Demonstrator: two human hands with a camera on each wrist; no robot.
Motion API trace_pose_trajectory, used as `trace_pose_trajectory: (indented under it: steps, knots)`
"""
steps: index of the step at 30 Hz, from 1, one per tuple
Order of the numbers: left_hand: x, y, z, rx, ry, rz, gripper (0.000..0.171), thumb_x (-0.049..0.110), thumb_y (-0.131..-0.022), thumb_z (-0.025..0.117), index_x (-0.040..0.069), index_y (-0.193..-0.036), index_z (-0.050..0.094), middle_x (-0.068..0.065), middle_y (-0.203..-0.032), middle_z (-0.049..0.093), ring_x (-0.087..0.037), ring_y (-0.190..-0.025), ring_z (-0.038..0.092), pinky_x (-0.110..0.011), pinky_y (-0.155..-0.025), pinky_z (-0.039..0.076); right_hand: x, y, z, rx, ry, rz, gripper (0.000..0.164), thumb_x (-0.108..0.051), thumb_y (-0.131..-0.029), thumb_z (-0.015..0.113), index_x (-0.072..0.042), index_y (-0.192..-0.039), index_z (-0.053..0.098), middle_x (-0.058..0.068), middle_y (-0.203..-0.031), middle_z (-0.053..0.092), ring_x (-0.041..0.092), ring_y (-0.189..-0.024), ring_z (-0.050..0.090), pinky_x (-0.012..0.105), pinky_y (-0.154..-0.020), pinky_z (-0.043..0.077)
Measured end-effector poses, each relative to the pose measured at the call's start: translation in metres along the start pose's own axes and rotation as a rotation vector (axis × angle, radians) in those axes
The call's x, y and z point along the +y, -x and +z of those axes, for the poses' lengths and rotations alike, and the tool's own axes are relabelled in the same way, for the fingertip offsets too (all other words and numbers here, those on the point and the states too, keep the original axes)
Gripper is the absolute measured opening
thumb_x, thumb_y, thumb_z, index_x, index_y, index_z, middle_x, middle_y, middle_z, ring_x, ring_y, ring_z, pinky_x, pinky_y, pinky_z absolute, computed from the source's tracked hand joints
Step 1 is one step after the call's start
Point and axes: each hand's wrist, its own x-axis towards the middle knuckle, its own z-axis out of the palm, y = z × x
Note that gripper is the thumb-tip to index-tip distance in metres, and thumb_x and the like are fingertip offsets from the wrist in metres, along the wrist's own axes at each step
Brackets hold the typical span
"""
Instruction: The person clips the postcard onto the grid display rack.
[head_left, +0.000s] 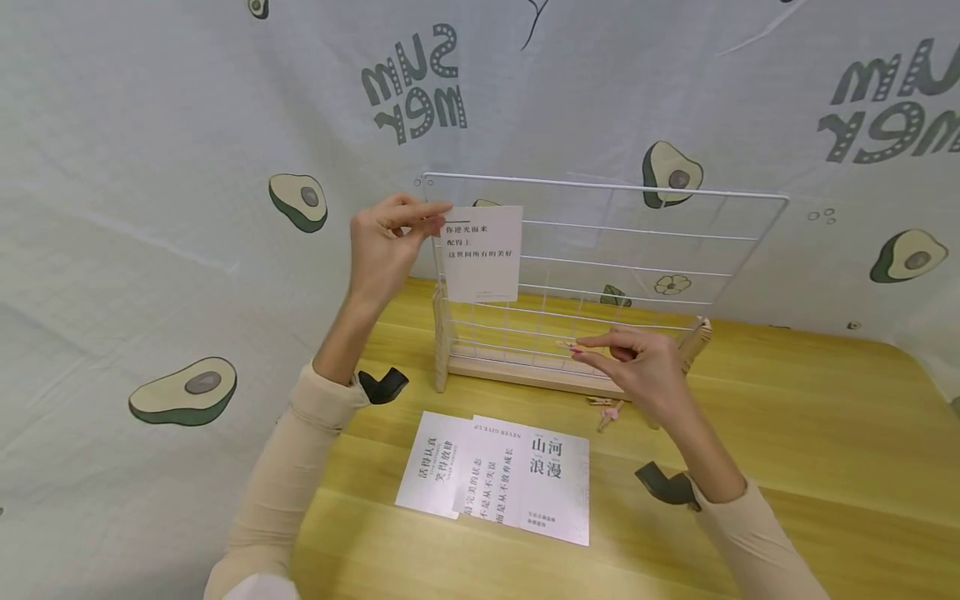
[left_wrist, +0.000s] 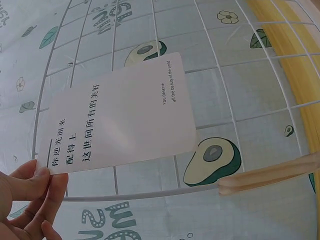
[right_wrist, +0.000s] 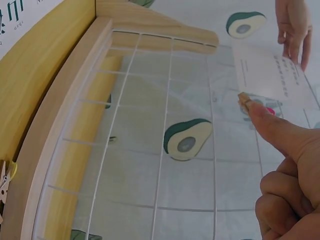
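Observation:
My left hand [head_left: 390, 246] pinches a white card [head_left: 482, 279] by its upper left corner, holding it up against the top left of a white wire grid rack [head_left: 637, 273]. Dark printed characters face me on the card. Lower down, in front of the grid, my right hand [head_left: 647, 367] pinches a small wooden clothespin [head_left: 566, 344] with a bit of pink on it. In the right wrist view the tip of that clothespin [right_wrist: 243, 98] shows past the thumb; the card [right_wrist: 265, 72] and the left hand [right_wrist: 294, 27] are beyond it.
Several printed cards [head_left: 555, 500] lie overlapping on the yellow wood-grain table [head_left: 810, 433]. Loose clothespins [head_left: 611, 414] rest by the rack's wooden base [head_left: 525, 375]. Behind stands a white curtain [head_left: 187, 167] with avocado prints.

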Motion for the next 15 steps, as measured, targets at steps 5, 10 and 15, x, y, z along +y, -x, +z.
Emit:
trace_pose_trajectory:
  steps: [5,10,15]
  knots:
    - [0.002,-0.005,0.002,-0.001,-0.017,0.032,0.014,0.001,-0.09,0.077,0.007,-0.101,0.084,-0.016,-0.085,0.073,-0.007,-0.072,0.054,-0.023,-0.064,0.034,-0.004,-0.007,-0.001,0.016,-0.031,-0.012,0.012,0.004,-0.076,0.086,-0.003,-0.084,0.082,-0.001,-0.057,0.027,-0.001,-0.056,0.019,0.026,-0.048,0.019]
    - [0.006,-0.008,0.005,0.006,-0.036,0.069,0.015,0.0,-0.089,0.078,0.007,-0.101,0.084,-0.015,-0.086,0.075,-0.004,-0.073,0.058,-0.021,-0.061,0.034,-0.012,-0.02,-0.005,0.048,-0.089,-0.045,0.017,0.007,-0.077,0.084,0.001,-0.069,0.071,0.003,-0.054,0.031,-0.002,-0.058,0.017,0.027,-0.049,0.017]
    - [0.009,-0.011,0.009,0.006,-0.069,0.098,0.017,0.0,-0.088,0.079,0.007,-0.103,0.083,-0.014,-0.088,0.075,-0.008,-0.074,0.055,-0.021,-0.061,0.031,-0.019,-0.031,-0.011,0.072,-0.088,-0.043,0.011,0.006,-0.077,0.085,0.0,-0.085,0.08,0.002,-0.056,0.026,-0.002,-0.058,0.018,0.027,-0.05,0.017]
